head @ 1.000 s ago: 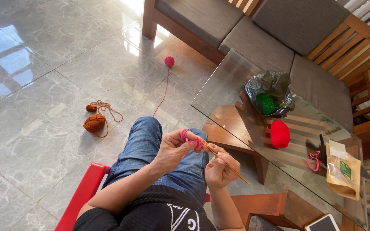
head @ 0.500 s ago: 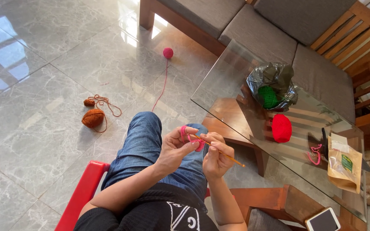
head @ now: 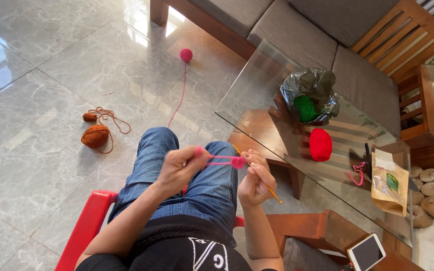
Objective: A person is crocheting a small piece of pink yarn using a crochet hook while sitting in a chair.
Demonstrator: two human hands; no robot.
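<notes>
Since the earlier frame the two hands have been drawn apart, so that pink yarn is now stretched in a short line between them where before they were held close together. A small pink crocheted piece [head: 237, 162] is seen above the person's lap, at the fingertips of the right hand [head: 253, 179]. That hand is closed around the piece and around a thin orange crochet hook [head: 260, 175], which slants down to the right past the knuckles. The left hand [head: 181, 167] is closed too, with the pink strand [head: 219, 159] pinched in its fingers at the far end of the stretched line.

Below the hands, blue jeans [head: 202, 185] are worn on the legs, and the person is seated on a red chair [head: 84, 231]. From the lap a pink thread is run forward across the grey marble floor [head: 51, 75] to a small pink yarn ball [head: 186, 54]. An orange-brown yarn ball [head: 95, 136] with a loose tangle lies on the floor, well to the left.

To the right stands a glass-topped desk [head: 257, 100]. On it are seen a dark plastic bag [head: 311, 90] with green yarn inside, a red yarn ball [head: 320, 144], a brown paper pouch [head: 389, 183] and, near the corner, a phone [head: 365, 252]. A grey-cushioned wooden sofa [head: 297, 35] is placed beyond the desk.
</notes>
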